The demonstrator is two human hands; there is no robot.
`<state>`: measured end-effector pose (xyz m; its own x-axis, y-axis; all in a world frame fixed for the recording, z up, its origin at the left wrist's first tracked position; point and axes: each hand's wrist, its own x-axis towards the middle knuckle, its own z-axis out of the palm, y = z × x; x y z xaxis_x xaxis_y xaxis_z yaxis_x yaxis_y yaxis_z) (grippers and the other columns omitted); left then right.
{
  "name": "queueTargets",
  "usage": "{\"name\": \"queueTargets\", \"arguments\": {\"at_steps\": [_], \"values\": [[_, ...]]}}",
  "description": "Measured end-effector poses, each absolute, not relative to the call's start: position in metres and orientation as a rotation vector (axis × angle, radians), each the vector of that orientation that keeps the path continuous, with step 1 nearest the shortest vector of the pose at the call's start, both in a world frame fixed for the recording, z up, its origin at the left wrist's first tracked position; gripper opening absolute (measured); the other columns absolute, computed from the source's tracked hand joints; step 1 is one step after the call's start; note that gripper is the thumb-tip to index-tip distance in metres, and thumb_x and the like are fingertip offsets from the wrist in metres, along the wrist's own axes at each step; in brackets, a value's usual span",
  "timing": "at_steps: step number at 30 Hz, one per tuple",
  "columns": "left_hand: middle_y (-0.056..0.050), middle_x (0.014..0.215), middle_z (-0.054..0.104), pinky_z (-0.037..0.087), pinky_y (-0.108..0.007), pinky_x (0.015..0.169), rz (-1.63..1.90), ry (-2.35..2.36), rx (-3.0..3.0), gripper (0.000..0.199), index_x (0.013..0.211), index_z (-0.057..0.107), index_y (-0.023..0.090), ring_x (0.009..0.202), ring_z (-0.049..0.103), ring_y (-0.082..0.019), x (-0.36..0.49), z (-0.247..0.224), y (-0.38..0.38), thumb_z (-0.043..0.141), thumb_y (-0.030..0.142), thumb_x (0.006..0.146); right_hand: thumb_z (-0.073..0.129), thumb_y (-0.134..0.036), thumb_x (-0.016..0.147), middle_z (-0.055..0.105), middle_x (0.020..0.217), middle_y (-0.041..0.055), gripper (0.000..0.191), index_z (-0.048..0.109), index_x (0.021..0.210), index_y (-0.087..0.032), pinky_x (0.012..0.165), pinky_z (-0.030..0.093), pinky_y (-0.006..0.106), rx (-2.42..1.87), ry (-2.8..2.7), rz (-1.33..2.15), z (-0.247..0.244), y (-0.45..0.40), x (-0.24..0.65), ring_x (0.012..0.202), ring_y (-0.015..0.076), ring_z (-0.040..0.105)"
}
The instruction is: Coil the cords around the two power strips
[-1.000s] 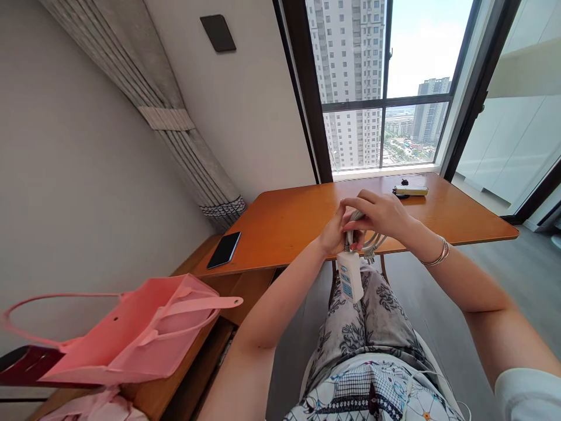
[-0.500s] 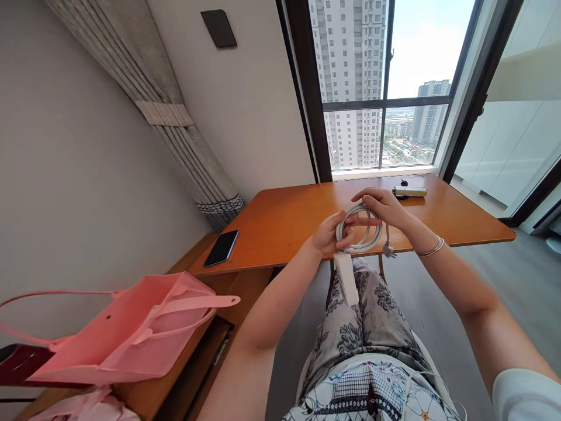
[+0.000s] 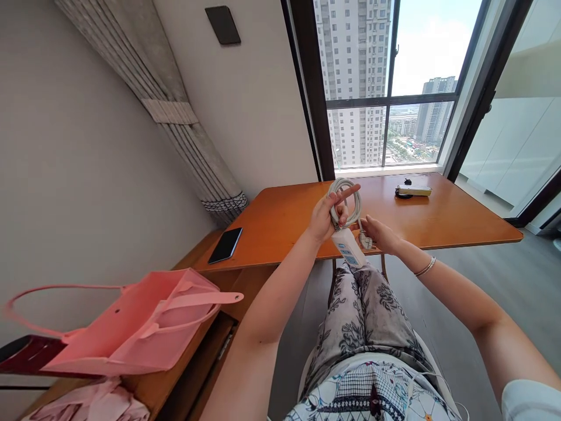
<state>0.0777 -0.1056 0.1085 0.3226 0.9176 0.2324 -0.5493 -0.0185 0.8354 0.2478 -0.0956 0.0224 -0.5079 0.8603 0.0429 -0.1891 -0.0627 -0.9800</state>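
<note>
A coiled white cable point(image 3: 358, 204) hangs from my left hand point(image 3: 325, 217), whose fingers pass through and around the loops, the index finger pointing out to the right. Below the coil dangles the white power strip point(image 3: 348, 248), its socket face showing. The cable's plug point(image 3: 365, 240) is beside the strip, right at the fingertips of my right hand point(image 3: 379, 234). That hand's fingers are partly behind the plug, so its hold on it is unclear.
On the wooden table point(image 3: 289, 216) lie a dark phone point(image 3: 225, 245) at the left and a yellowish-white item point(image 3: 414, 190) at the back right. An open pink bag point(image 3: 144, 327) stands on the lower wooden cabinet at the left.
My left hand has raised the coil and turned the strip so its sockets show. My right hand has left the top of the coil and moved down to the plug.
</note>
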Motion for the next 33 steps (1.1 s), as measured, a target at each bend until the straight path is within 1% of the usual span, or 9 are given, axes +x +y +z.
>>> {"name": "queueTargets", "arguments": {"at_steps": [3,6,10,14,18,22,25,29,33], "values": [[-0.009,0.121,0.074,0.033,-0.020,0.036,1.228,0.438,1.104,0.020,0.081,0.059,0.019,0.037,0.041,-0.002,0.079,0.103,-0.103,0.065,0.038,0.085,0.044,-0.068,0.092,0.068,0.094,0.0051,0.054,0.064,0.097,-0.018,0.045,0.041,0.022,-0.814,-1.463,1.695,0.037,-0.096,0.250,0.057,0.0107,0.059],[-0.009,0.117,0.075,0.034,-0.020,0.040,1.206,0.484,1.213,0.015,0.089,0.063,0.020,0.043,0.050,-0.005,0.082,0.098,-0.102,0.069,0.031,0.082,0.060,-0.061,0.088,0.069,0.086,0.0042,0.045,0.065,0.091,-0.017,0.043,0.043,0.022,-0.934,-1.566,1.617,0.049,-0.099,0.249,0.051,0.0100,0.059],[-0.010,0.111,0.076,0.038,-0.021,0.044,1.148,0.506,1.297,0.014,0.084,0.061,0.019,0.050,0.058,-0.009,0.087,0.092,-0.105,0.073,0.025,0.079,0.069,-0.048,0.086,0.070,0.078,0.0033,0.031,0.064,0.089,-0.017,0.049,0.051,0.021,-0.952,-1.577,1.621,0.055,-0.106,0.247,0.057,0.0133,0.066],[-0.005,0.089,0.077,0.035,-0.021,0.040,1.182,0.467,1.278,0.019,0.080,0.059,0.018,0.039,0.047,-0.005,0.085,0.092,-0.105,0.072,0.032,0.080,0.061,-0.042,0.094,0.068,0.069,0.0027,0.026,0.065,0.091,-0.016,0.047,0.049,0.018,-0.942,-1.301,1.765,0.055,-0.108,0.249,0.056,0.0117,0.063],[0.002,0.061,0.065,0.027,-0.020,0.033,1.214,0.413,1.176,0.033,0.069,0.052,0.018,0.028,0.030,-0.002,0.078,0.099,-0.102,0.067,0.043,0.082,0.058,-0.037,0.096,0.067,0.072,0.0017,0.023,0.065,0.091,-0.016,0.047,0.049,0.019,-0.764,-1.117,1.844,0.057,-0.108,0.248,0.060,0.0123,0.066],[0.006,0.056,0.057,0.022,-0.019,0.030,1.244,0.372,1.093,0.041,0.061,0.038,0.019,0.025,0.022,-0.001,0.076,0.104,-0.102,0.064,0.043,0.083,0.063,-0.034,0.093,0.068,0.076,0.0003,0.018,0.064,0.096,-0.017,0.046,0.048,0.020,-0.656,-1.070,1.807,0.059,-0.112,0.238,0.052,0.0093,0.061],[0.005,0.056,0.058,0.029,-0.020,0.032,1.266,0.411,1.143,0.043,0.060,0.036,0.020,0.028,0.032,-0.003,0.080,0.101,-0.103,0.068,0.044,0.077,0.065,-0.030,0.089,0.066,0.070,-0.0019,0.014,0.062,0.097,-0.019,0.045,0.046,0.020,-0.661,-1.069,1.678,0.058,-0.113,0.231,0.050,0.0097,0.059],[0.001,0.058,0.061,0.042,-0.023,0.042,1.289,0.451,1.193,0.041,0.060,0.039,0.020,0.042,0.052,-0.010,0.085,0.092,-0.104,0.073,0.042,0.069,0.059,-0.032,0.087,0.062,0.060,-0.0027,0.014,0.057,0.093,-0.019,0.044,0.043,0.022,-0.741,-1.076,1.548,0.055,-0.114,0.228,0.046,0.0119,0.055],[0.005,0.047,0.050,0.044,-0.022,0.047,1.283,0.453,1.062,0.032,0.065,0.044,0.020,0.044,0.051,-0.011,0.084,0.092,-0.103,0.066,0.038,0.078,0.057,-0.035,0.087,0.059,0.059,-0.0031,0.019,0.057,0.097,-0.018,0.045,0.042,0.024,-0.772,-1.096,1.512,0.054,-0.112,0.228,0.047,0.0133,0.055]]}}
